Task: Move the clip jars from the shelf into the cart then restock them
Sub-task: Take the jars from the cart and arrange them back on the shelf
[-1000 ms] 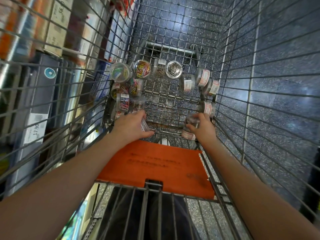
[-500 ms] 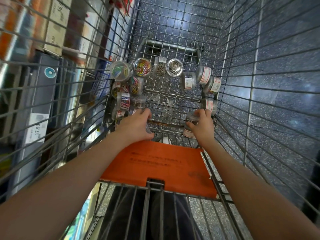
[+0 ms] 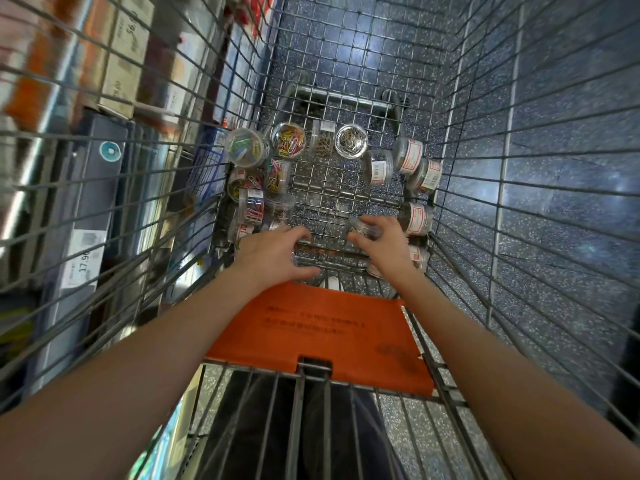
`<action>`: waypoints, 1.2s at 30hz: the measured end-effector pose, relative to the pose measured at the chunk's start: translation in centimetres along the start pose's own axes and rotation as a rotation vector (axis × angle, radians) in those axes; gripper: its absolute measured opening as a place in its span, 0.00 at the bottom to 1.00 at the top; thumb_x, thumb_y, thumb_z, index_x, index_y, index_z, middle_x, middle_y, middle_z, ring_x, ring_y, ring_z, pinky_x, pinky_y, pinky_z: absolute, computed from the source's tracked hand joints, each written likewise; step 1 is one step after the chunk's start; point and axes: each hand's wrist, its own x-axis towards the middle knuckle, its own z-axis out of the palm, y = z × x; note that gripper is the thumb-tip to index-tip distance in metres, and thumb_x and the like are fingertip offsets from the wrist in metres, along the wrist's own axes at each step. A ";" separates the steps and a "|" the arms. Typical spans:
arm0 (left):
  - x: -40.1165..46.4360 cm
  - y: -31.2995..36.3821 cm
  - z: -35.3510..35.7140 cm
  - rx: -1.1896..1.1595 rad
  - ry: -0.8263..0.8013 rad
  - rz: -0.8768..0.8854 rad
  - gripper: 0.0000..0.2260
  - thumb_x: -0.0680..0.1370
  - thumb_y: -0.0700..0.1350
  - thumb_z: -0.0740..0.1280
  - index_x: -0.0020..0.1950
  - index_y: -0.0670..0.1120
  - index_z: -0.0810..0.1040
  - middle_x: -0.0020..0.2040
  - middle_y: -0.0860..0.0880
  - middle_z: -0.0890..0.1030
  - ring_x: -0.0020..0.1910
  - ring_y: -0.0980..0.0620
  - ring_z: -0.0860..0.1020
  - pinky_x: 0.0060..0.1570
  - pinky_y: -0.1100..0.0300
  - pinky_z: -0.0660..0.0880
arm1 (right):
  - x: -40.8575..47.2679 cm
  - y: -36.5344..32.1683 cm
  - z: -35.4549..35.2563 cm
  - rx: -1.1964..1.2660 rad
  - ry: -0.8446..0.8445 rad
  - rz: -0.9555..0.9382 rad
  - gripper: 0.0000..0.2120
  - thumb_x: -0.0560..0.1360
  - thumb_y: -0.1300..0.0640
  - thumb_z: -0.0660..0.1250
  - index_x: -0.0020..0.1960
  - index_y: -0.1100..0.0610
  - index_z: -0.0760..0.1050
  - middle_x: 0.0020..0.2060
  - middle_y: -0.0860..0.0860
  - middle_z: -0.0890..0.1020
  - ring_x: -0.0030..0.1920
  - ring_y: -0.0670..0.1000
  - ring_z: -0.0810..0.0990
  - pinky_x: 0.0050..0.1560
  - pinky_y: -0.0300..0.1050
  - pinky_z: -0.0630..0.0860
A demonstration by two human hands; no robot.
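Both hands have reached further into the cart [image 3: 460,188] since the earlier frames, the right hand [image 3: 382,245] lifting its clear jar [image 3: 363,228] clear of the wire floor. Orange seat flap [image 3: 311,327]: nearest, lying across the cart's near end between the forearms. Left hand [image 3: 273,252]: fingers curled down over something clear at the near left of the basket; what it covers is mostly hidden, so whether it grips cannot be told. Right hand: fingers curled round the small jar of silver clips, held just above the basket floor. Labelled jars [image 3: 417,218]: one just beside the right hand at the right wall, one partly hidden under the wrist. Coloured clip jars [image 3: 251,206]: crowded along the left wall, some upright, some on their sides, the nearest cut off by the left hand. Silver clip jar [image 3: 350,140]: upright at the far end. Shelf [image 3: 86,202]: outside the left wall, blurred.
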 end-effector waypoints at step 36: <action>-0.2 -0.6 -0.2 -0.111 0.171 -0.114 0.36 0.71 0.64 0.67 0.74 0.53 0.59 0.69 0.52 0.72 0.61 0.49 0.75 0.49 0.55 0.72 | -2.2 -5.1 3.2 0.205 -0.329 -0.089 0.16 0.76 0.53 0.67 0.62 0.54 0.73 0.59 0.50 0.77 0.58 0.50 0.76 0.57 0.47 0.76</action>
